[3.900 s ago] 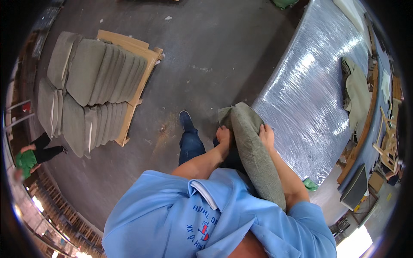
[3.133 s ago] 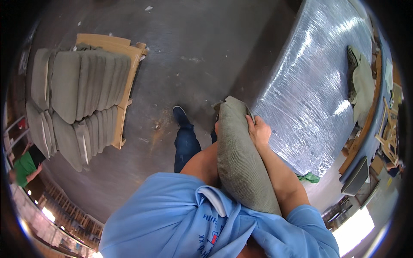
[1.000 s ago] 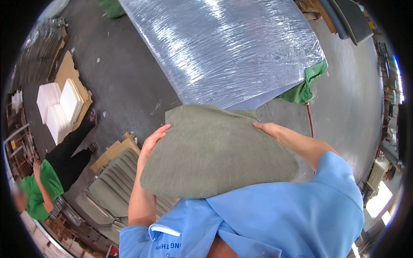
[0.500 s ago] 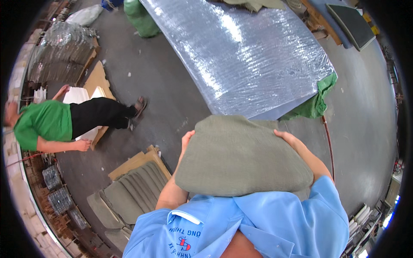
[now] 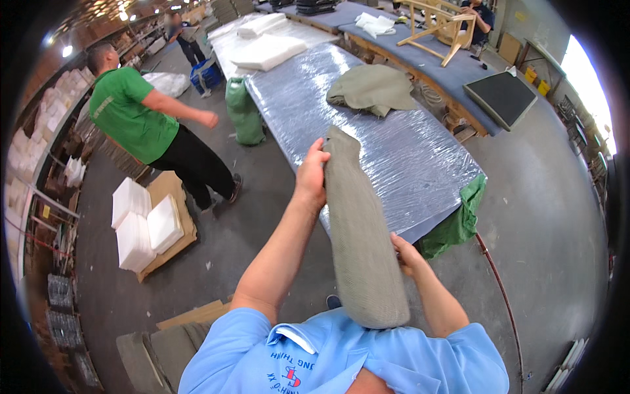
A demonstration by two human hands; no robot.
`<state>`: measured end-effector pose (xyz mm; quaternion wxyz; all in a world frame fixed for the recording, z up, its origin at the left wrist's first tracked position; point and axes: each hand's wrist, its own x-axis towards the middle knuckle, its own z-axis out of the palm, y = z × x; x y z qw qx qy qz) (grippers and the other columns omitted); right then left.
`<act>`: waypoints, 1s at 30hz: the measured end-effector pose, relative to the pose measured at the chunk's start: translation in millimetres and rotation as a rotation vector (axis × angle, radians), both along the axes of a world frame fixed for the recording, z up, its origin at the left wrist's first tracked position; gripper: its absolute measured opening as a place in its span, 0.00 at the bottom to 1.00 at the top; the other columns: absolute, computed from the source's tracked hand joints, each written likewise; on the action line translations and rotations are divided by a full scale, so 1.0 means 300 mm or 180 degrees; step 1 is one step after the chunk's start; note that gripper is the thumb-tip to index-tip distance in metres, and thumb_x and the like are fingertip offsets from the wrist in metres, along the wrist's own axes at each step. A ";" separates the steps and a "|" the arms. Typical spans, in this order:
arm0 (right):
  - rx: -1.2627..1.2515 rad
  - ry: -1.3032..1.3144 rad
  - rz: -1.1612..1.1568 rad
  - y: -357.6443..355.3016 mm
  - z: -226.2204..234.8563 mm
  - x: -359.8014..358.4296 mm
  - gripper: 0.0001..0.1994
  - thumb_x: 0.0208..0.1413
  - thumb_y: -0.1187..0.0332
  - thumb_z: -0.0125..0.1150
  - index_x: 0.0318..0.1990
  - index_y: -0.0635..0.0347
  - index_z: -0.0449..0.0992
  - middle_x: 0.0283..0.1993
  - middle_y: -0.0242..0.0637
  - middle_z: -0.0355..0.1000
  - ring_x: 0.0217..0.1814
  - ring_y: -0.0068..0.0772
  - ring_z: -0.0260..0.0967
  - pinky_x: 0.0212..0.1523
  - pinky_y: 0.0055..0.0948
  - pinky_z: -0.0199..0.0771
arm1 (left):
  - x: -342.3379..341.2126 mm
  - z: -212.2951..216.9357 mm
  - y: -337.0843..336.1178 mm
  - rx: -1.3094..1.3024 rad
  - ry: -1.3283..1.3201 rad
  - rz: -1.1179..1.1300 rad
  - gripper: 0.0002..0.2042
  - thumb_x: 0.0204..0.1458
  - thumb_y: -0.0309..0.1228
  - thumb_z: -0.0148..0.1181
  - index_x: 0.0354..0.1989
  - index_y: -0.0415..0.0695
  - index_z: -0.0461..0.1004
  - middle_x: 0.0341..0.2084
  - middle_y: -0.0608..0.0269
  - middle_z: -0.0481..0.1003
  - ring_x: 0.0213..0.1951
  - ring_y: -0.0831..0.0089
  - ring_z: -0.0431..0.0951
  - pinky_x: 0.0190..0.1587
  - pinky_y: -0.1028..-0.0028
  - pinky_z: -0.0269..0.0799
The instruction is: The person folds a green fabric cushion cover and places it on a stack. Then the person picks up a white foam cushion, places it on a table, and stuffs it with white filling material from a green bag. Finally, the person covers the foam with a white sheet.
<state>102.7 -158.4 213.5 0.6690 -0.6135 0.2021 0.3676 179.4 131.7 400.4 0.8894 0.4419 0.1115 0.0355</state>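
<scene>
A grey-green fabric-covered cushion (image 5: 362, 243) is between my hands in front of my chest, turned so that a narrow side faces up. My left hand (image 5: 313, 174) is closed on its far end, thumb up along the edge. Lower down on the other side, my right hand (image 5: 410, 256) grips it, with some fingers hidden. Beyond the cushion, a plastic-wrapped table (image 5: 295, 88) bears a loose heap of grey-green fabric (image 5: 374, 88). More cushions of the same colour (image 5: 161, 354) stand in a row on cardboard at the lower left, partly hidden by my arm.
A co-worker in a green shirt (image 5: 134, 108) stands left of the table. White foam stacks (image 5: 134, 223) rest on cardboard near them. A green sack (image 5: 243, 111) stands against the table. At the right are a blue workbench (image 5: 394, 46), a dark padded panel (image 5: 504, 95) and a red hose (image 5: 502, 295).
I have turned the cushion from its broad face to its narrow side. My left hand has moved up and right, my right hand down and left. The co-worker has straightened up beside the foam.
</scene>
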 end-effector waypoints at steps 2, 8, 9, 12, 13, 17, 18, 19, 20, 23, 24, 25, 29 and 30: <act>0.0929 -0.0383 0.0060 0.151 0.096 0.008 0.33 0.70 0.44 0.48 0.71 0.60 0.63 0.71 0.41 0.64 0.71 0.36 0.62 0.70 0.37 0.61 | 0.004 -0.028 -0.019 0.0751 -0.0232 -0.0042 0.33 0.60 0.28 0.46 0.76 0.42 0.51 0.69 0.54 0.62 0.63 0.63 0.69 0.64 0.65 0.68; 0.1489 -0.1832 -0.0127 0.266 0.432 0.021 0.33 0.72 0.47 0.48 0.74 0.62 0.58 0.69 0.41 0.65 0.68 0.31 0.64 0.66 0.32 0.65 | 0.010 -0.129 -0.121 0.0556 -0.0361 0.0033 0.28 0.67 0.34 0.43 0.77 0.48 0.53 0.70 0.55 0.61 0.64 0.65 0.68 0.64 0.67 0.67; 0.1340 -0.2141 0.0032 0.273 0.474 0.032 0.34 0.72 0.47 0.49 0.75 0.62 0.57 0.69 0.41 0.65 0.68 0.30 0.64 0.66 0.31 0.65 | 0.021 -0.128 -0.126 0.0596 -0.0355 0.0071 0.28 0.68 0.34 0.43 0.77 0.48 0.53 0.70 0.56 0.61 0.64 0.65 0.68 0.63 0.67 0.67; 0.1125 -0.2127 -0.0026 0.266 0.500 0.092 0.33 0.70 0.50 0.53 0.74 0.61 0.58 0.72 0.43 0.62 0.72 0.33 0.59 0.69 0.32 0.58 | 0.055 -0.109 -0.187 0.0489 -0.0390 0.0120 0.27 0.69 0.34 0.39 0.76 0.42 0.53 0.70 0.54 0.62 0.64 0.64 0.68 0.64 0.67 0.65; 0.1038 -0.2116 -0.0086 0.271 0.505 0.113 0.33 0.69 0.51 0.54 0.74 0.61 0.58 0.72 0.44 0.62 0.72 0.33 0.59 0.69 0.32 0.58 | 0.064 -0.107 -0.196 0.0438 -0.0387 0.0159 0.27 0.69 0.35 0.38 0.75 0.40 0.53 0.69 0.53 0.62 0.64 0.64 0.68 0.65 0.67 0.64; 0.0821 -0.2062 -0.0184 0.348 0.538 0.192 0.34 0.67 0.54 0.55 0.74 0.62 0.58 0.73 0.47 0.61 0.73 0.35 0.59 0.70 0.32 0.57 | 0.122 -0.116 -0.154 0.1018 -0.0145 0.0322 0.25 0.69 0.35 0.39 0.73 0.39 0.58 0.67 0.51 0.65 0.65 0.64 0.68 0.65 0.67 0.65; 0.0810 -0.2047 -0.0171 0.381 0.548 0.211 0.34 0.66 0.54 0.55 0.75 0.62 0.58 0.73 0.47 0.60 0.73 0.36 0.59 0.70 0.32 0.57 | 0.136 -0.120 -0.125 0.1115 -0.0060 0.0402 0.24 0.69 0.35 0.40 0.72 0.41 0.61 0.66 0.52 0.67 0.64 0.64 0.69 0.64 0.67 0.65; 0.0819 -0.2151 -0.0235 0.395 0.546 0.246 0.35 0.65 0.55 0.55 0.75 0.63 0.57 0.74 0.48 0.60 0.73 0.37 0.59 0.70 0.32 0.58 | 0.157 -0.114 -0.129 0.1166 -0.0004 0.0422 0.23 0.69 0.35 0.42 0.71 0.42 0.64 0.65 0.53 0.69 0.63 0.64 0.70 0.64 0.68 0.66; 0.0797 -0.2141 -0.0285 0.405 0.544 0.278 0.35 0.65 0.55 0.55 0.75 0.63 0.57 0.74 0.48 0.60 0.73 0.38 0.58 0.70 0.32 0.58 | 0.171 -0.111 -0.129 0.1341 0.0027 0.0395 0.23 0.69 0.35 0.42 0.70 0.42 0.64 0.65 0.52 0.69 0.63 0.64 0.70 0.64 0.68 0.66; 0.0595 -0.2225 -0.0427 0.418 0.535 0.380 0.37 0.63 0.56 0.57 0.75 0.65 0.55 0.73 0.49 0.60 0.72 0.39 0.60 0.68 0.33 0.61 | 0.212 -0.105 -0.140 0.1658 0.0095 0.0297 0.23 0.67 0.34 0.44 0.69 0.41 0.65 0.64 0.50 0.70 0.63 0.64 0.70 0.63 0.68 0.66; 0.0620 -0.2206 -0.0401 0.430 0.541 0.406 0.37 0.63 0.57 0.58 0.75 0.65 0.55 0.73 0.50 0.60 0.72 0.39 0.61 0.67 0.33 0.62 | 0.226 -0.104 -0.130 0.1669 0.0097 0.0296 0.24 0.66 0.33 0.45 0.69 0.40 0.65 0.64 0.50 0.70 0.63 0.63 0.71 0.63 0.68 0.66; 0.0642 -0.2191 -0.0378 0.440 0.547 0.429 0.37 0.62 0.57 0.59 0.75 0.65 0.55 0.73 0.50 0.61 0.71 0.39 0.62 0.67 0.33 0.63 | 0.237 -0.103 -0.123 0.1678 0.0094 0.0292 0.24 0.66 0.33 0.45 0.69 0.40 0.65 0.63 0.49 0.71 0.63 0.63 0.71 0.63 0.68 0.66; 0.0643 -0.2017 -0.0304 0.471 0.561 0.475 0.39 0.59 0.58 0.62 0.75 0.65 0.55 0.70 0.52 0.63 0.64 0.38 0.68 0.60 0.33 0.70 | 0.267 -0.116 -0.095 0.1764 0.0188 0.0411 0.25 0.63 0.29 0.43 0.69 0.37 0.64 0.57 0.45 0.74 0.57 0.60 0.76 0.59 0.67 0.70; 0.0642 -0.1989 -0.0290 0.470 0.559 0.486 0.39 0.59 0.58 0.62 0.75 0.64 0.56 0.69 0.52 0.64 0.63 0.38 0.68 0.59 0.33 0.71 | 0.279 -0.118 -0.095 0.1836 0.0209 0.0407 0.25 0.62 0.28 0.43 0.69 0.37 0.64 0.57 0.44 0.74 0.56 0.60 0.76 0.58 0.67 0.70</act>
